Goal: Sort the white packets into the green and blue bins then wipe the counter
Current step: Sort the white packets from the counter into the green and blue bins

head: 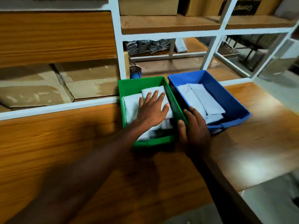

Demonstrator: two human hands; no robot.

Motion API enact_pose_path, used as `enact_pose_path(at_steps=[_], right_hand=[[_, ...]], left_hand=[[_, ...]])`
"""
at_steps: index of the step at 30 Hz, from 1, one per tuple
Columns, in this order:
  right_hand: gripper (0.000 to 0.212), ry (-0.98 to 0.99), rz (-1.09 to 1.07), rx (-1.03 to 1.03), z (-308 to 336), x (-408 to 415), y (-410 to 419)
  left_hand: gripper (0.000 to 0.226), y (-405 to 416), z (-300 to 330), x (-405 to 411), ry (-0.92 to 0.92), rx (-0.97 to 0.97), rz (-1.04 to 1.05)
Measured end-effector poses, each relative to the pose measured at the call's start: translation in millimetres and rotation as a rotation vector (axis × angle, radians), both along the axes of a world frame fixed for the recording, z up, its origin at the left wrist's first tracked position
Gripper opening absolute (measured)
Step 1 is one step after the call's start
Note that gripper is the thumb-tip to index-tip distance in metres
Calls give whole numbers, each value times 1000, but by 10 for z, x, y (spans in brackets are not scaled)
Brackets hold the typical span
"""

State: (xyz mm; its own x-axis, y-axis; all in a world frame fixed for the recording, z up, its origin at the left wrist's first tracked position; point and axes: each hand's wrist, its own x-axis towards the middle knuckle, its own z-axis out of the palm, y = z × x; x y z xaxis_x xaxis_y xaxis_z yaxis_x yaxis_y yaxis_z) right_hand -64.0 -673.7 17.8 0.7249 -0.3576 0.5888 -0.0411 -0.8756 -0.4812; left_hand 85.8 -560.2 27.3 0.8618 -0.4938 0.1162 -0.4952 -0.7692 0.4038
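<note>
Wooden counter [64, 151] spreads nearest, bearing the green bin [144, 81] at twelve o'clock and the blue bin [226, 94] just beside it at one. White packets [202, 99] lie in both. Left hand [153, 109] presses flat, fingers straight, on the green bin's packets; right hand [194, 128] grips its near right corner.

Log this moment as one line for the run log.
left hand: flat on white packets in green bin | right hand: on green bin's right rim | blue bin: holds packets | counter: not wiped
</note>
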Motion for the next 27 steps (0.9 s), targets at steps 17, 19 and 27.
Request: enact_pose_path(at_steps=[17, 19, 27], right_hand=[[40, 5, 441, 178, -607, -1649, 2989], [42, 18, 512, 199, -591, -1721, 3361], [43, 90, 685, 219, -597, -1586, 4737]], left_hand=[[46, 3876, -340, -3091, -106, -275, 318], [46, 4233, -320, -3282, -109, -274, 399], [50, 5495, -239, -3587, -85, -280, 649]])
